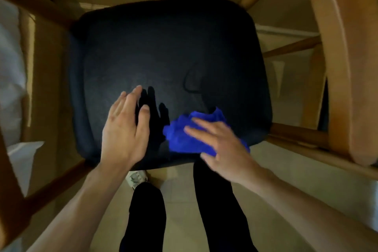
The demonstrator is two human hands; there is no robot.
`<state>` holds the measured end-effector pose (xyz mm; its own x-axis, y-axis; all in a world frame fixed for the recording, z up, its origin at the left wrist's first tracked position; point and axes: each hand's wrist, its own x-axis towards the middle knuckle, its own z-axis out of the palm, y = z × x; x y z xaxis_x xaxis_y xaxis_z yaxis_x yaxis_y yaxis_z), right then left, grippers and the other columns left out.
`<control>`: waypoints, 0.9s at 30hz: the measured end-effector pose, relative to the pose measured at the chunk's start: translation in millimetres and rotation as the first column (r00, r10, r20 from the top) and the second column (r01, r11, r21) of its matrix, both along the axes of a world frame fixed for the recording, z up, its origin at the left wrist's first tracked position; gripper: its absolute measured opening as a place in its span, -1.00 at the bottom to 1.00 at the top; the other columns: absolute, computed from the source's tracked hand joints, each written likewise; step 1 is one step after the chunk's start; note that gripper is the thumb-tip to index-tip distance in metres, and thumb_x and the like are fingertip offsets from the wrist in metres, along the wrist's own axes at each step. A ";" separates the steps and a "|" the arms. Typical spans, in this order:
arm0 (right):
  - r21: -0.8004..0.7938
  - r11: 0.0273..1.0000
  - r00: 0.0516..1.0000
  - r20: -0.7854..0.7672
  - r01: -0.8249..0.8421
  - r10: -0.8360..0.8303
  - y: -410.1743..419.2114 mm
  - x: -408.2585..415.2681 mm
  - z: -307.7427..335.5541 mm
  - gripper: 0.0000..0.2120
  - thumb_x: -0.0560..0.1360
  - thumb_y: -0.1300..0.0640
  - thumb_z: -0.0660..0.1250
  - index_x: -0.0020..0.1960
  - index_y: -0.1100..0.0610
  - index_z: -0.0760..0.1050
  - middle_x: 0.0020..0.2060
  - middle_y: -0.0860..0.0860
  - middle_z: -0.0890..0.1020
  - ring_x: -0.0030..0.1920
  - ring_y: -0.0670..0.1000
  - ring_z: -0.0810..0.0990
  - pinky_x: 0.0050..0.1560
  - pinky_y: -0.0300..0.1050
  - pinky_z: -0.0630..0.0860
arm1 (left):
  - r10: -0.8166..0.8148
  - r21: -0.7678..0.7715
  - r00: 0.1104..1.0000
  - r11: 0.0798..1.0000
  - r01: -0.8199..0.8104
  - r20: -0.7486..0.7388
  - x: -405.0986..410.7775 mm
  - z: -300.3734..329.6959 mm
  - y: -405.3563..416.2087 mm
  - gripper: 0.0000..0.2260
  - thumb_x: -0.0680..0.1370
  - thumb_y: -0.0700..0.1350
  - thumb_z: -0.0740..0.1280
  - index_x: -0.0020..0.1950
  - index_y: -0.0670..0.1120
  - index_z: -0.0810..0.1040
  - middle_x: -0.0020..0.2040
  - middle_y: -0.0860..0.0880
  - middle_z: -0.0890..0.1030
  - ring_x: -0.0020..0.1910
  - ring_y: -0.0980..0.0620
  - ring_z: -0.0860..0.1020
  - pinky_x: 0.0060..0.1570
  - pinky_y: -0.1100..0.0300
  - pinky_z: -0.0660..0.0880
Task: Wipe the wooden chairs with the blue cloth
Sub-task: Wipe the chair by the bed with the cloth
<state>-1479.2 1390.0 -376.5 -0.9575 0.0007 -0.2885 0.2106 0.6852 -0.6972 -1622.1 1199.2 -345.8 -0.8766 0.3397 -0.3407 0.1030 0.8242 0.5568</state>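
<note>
Nearest the camera: two legs in dark trousers (147, 217) standing on pale floor tiles (276, 190), one light shoe (136, 178) showing just under the seat's front edge. Both bare forearms reach forward over the chair. Right hand (222, 145) lies on the blue cloth (184, 139), fingers spread and fairly straight, pressing the bunched cloth down on the near right part of the black seat cushion (163, 47); the thumb sits at the cloth's near edge, no clear pinch visible. Left hand (124, 131) is released, fingers straight and together, palm down near the front left of the cushion; whether it touches the surface or hovers just above cannot be told, though its shadow falls close beside it. Motion blur on the right hand suggests a wiping stroke in progress. Cushion shows a faint curved mark right of centre; no way to tell wiped from unwiped areas. Farther out: the wooden frame (345, 63), with a broad pale curved piece at right, rails and legs at left (30, 6) and top right. Judgement: work is on the seat pad of this one chair, near edge only; the wooden parts look not yet reached by the cloth at this moment, and any other chairs are out of view, so most of the task likely remains.
</note>
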 end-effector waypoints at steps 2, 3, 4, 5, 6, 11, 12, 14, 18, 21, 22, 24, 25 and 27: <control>-0.031 0.924 0.924 -0.017 0.382 -0.383 46.5 1.4 8.1 -0.35 0.47 0.25 0.35 0.49 -0.07 0.30 0.47 -0.08 0.34 0.42 -0.14 0.29 0.46 -0.27 0.17 | -0.036 0.005 0.999 0.999 0.036 0.023 5.2 -3.6 18.4 -0.60 0.67 -0.01 0.08 0.51 -0.04 0.28 0.46 -0.03 0.39 0.51 0.00 0.20 0.43 0.07 0.17; -0.013 0.839 0.838 -0.045 0.545 -0.544 73.7 -4.0 7.5 -0.37 0.49 0.26 0.35 0.51 -0.03 0.29 0.46 -0.05 0.36 0.44 -0.12 0.30 0.44 -0.32 0.20 | -0.051 0.012 0.998 0.999 0.051 0.035 8.7 -5.6 28.4 -0.60 0.67 -0.01 0.08 0.51 -0.04 0.27 0.45 -0.03 0.39 0.51 -0.01 0.20 0.43 0.07 0.17; 0.032 0.748 0.748 -0.078 0.663 -0.660 98.7 -13.3 5.5 -0.39 0.51 0.25 0.34 0.51 0.01 0.28 0.45 -0.02 0.38 0.44 -0.09 0.33 0.42 -0.33 0.24 | -0.065 0.023 0.997 0.998 0.064 0.050 12.9 -6.9 38.7 -0.59 0.67 -0.01 0.08 0.51 -0.04 0.27 0.45 -0.03 0.39 0.51 -0.01 0.20 0.43 0.08 0.17; 0.080 0.675 0.680 -0.105 0.734 -0.726 118.6 -26.1 0.5 -0.40 0.52 0.22 0.33 0.52 0.02 0.27 0.44 -0.01 0.40 0.43 -0.05 0.36 0.42 -0.27 0.28 | -0.075 0.039 0.995 0.997 0.073 0.063 16.8 -7.3 48.3 -0.59 0.66 -0.01 0.08 0.51 -0.04 0.27 0.45 -0.03 0.39 0.50 -0.01 0.21 0.43 0.07 0.18; 0.121 0.637 0.648 -0.115 0.761 -0.753 130.3 -40.6 -5.7 -0.40 0.52 0.18 0.33 0.52 0.03 0.27 0.43 0.00 0.41 0.42 -0.01 0.38 0.42 -0.18 0.31 | -0.085 0.054 0.994 0.995 0.081 0.068 20.2 -6.9 56.5 -0.59 0.66 0.00 0.08 0.51 -0.04 0.27 0.45 -0.03 0.39 0.50 -0.01 0.22 0.44 0.05 0.19; 0.319 0.725 0.782 -0.093 0.610 -0.617 95.8 -58.6 -21.7 -0.37 0.47 0.12 0.37 0.51 0.00 0.28 0.48 0.10 0.33 0.36 0.19 0.38 0.38 0.01 0.30 | -0.094 0.092 0.994 0.992 0.089 0.062 35.4 -2.8 76.7 -0.59 0.67 0.02 0.06 0.51 -0.03 0.28 0.46 0.00 0.38 0.51 0.02 0.19 0.42 0.09 0.20; 0.308 0.795 0.847 -0.078 0.522 -0.526 77.6 -46.4 -19.7 -0.36 0.45 0.13 0.39 0.50 -0.01 0.30 0.48 0.11 0.32 0.33 0.20 0.40 0.36 0.01 0.29 | -0.090 0.097 0.993 0.992 0.083 0.073 36.5 -4.8 75.3 -0.59 0.67 0.02 0.05 0.51 -0.03 0.28 0.45 -0.01 0.39 0.51 0.02 0.19 0.42 0.08 0.20; 0.207 0.924 0.946 -0.059 0.323 -0.318 36.1 -12.1 -14.7 -0.33 0.39 0.15 0.40 0.48 -0.03 0.36 0.48 0.07 0.34 0.22 0.15 0.44 0.32 -0.06 0.29 | -0.112 0.089 0.990 0.991 0.105 0.082 35.9 -8.7 72.1 -0.59 0.67 0.03 0.04 0.50 -0.04 0.29 0.42 -0.03 0.42 0.48 -0.03 0.26 0.43 0.00 0.26; 0.039 0.988 0.989 0.013 0.150 -0.150 -9.6 28.4 -6.0 -0.33 0.41 0.16 0.39 0.48 -0.13 0.33 0.52 -0.12 0.25 0.21 0.02 0.36 0.34 -0.04 0.37 | -0.166 0.043 0.984 0.986 0.163 0.067 34.1 -10.9 60.9 -0.61 0.66 0.01 0.07 0.47 -0.06 0.31 0.38 -0.07 0.46 0.44 -0.08 0.32 0.36 -0.09 0.34; 0.002 0.922 0.921 0.023 0.388 -0.388 26.6 27.6 2.3 -0.32 0.46 0.22 0.37 0.50 -0.14 0.29 0.52 -0.13 0.23 0.39 -0.01 0.30 0.43 -0.12 0.27 | -0.197 0.004 0.978 0.980 0.197 0.065 34.7 -12.5 55.2 -0.61 0.66 0.00 0.08 0.48 -0.07 0.31 0.39 -0.09 0.45 0.45 -0.09 0.30 0.36 -0.08 0.34; 0.036 0.867 0.867 0.019 0.497 -0.498 43.3 27.4 3.5 -0.32 0.48 0.23 0.36 0.52 -0.12 0.25 0.53 -0.12 0.20 0.45 -0.02 0.24 0.44 -0.17 0.22 | -0.193 -0.005 0.978 0.981 0.194 0.074 34.6 -14.1 54.5 -0.60 0.66 0.00 0.09 0.48 -0.06 0.30 0.39 -0.09 0.44 0.45 -0.08 0.30 0.36 -0.09 0.34; 0.107 0.730 0.736 -0.032 0.675 -0.676 65.0 28.3 1.2 -0.32 0.49 0.24 0.34 0.55 -0.03 0.20 0.54 -0.01 0.19 0.50 0.01 0.20 0.48 -0.18 0.16 | -0.180 -0.010 0.980 0.983 0.182 0.084 35.8 -17.1 54.1 -0.59 0.65 -0.01 0.11 0.49 -0.06 0.29 0.40 -0.08 0.43 0.45 -0.08 0.29 0.35 -0.09 0.34; 0.126 0.672 0.681 -0.049 0.730 -0.731 65.8 28.2 -1.3 -0.30 0.49 0.24 0.34 0.56 0.01 0.17 0.54 0.04 0.19 0.51 0.04 0.20 0.49 -0.11 0.18 | -0.177 -0.008 0.980 0.984 0.179 0.087 37.3 -17.8 54.1 -0.59 0.64 -0.01 0.12 0.49 -0.05 0.29 0.41 -0.08 0.43 0.45 -0.07 0.29 0.35 -0.08 0.33; 0.196 0.626 0.642 -0.024 0.755 -0.766 42.9 25.7 -7.1 -0.27 0.47 0.24 0.35 0.56 0.02 0.15 0.55 0.08 0.16 0.52 0.10 0.18 0.49 0.05 0.22 | -0.187 -0.003 0.979 0.982 0.188 0.082 40.2 -16.5 51.3 -0.60 0.64 -0.02 0.14 0.49 -0.04 0.29 0.41 -0.07 0.42 0.46 -0.05 0.27 0.36 -0.06 0.32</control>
<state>-1453.5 1432.9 -383.5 -0.5750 0.7758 -0.2598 0.7468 0.3681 -0.5539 -1581.9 1250.5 -362.3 -0.7672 0.4913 -0.4124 0.2111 0.8005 0.5610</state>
